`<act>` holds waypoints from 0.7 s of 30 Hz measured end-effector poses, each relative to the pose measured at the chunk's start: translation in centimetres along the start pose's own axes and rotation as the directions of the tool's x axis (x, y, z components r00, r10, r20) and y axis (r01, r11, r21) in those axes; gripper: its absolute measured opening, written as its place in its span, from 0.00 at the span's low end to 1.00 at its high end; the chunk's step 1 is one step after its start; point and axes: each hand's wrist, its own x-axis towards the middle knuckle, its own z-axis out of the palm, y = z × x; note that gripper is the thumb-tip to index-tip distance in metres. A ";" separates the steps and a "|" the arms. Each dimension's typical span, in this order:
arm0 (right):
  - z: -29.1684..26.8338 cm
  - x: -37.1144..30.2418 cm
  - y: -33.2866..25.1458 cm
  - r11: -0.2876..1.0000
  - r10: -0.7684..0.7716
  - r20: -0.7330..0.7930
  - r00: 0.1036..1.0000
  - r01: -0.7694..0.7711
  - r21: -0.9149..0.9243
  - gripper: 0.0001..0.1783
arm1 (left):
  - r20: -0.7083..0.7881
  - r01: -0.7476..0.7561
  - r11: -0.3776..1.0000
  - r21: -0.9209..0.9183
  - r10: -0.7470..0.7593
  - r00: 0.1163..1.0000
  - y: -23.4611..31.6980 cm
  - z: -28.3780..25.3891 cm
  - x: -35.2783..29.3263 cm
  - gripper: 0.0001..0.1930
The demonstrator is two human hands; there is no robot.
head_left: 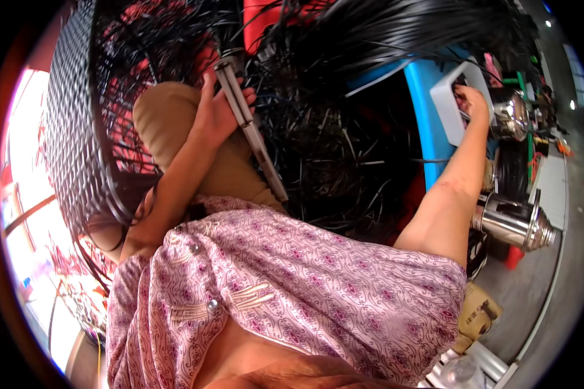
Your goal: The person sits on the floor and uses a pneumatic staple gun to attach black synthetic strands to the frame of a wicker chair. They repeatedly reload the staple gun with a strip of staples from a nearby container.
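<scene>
My left hand (pixel 219 115) is closed around a long, narrow metal staple gun (pixel 253 133), which lies slantwise across my lap against the brown-clothed knee (pixel 165 117). Its fingers wrap behind the tool, so the grip is partly hidden. At the far right, my right hand (pixel 472 102) reaches into a small white plastic bin (pixel 444 107). The fingers there are bent inward; whatever they pinch is too small or hidden to make out.
A dark woven wicker piece (pixel 78 123) curves along my left side. Black plastic strips (pixel 383 32) pile up ahead, beside a blue tub edge (pixel 425 117). Shiny metal flasks (pixel 516 220) stand at the right, with a brown package (pixel 477 314) near them on the floor.
</scene>
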 end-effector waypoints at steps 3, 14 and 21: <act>0.8 -2.2 -0.7 1.000 0.005 -0.080 0.997 -0.005 -0.009 0.11 | -0.056 0.012 0.999 0.045 -0.009 0.998 0.0 0.6 0.6 0.42; 1.2 -4.1 -0.5 0.999 0.028 -0.118 0.993 -0.031 -0.028 0.07 | -0.064 0.031 0.998 0.050 -0.027 0.998 -0.5 0.3 0.6 0.41; 1.2 -3.9 -0.6 1.000 0.000 -0.123 0.992 -0.004 -0.026 0.06 | -0.105 0.027 0.997 0.072 -0.019 0.994 -0.5 1.1 0.4 0.41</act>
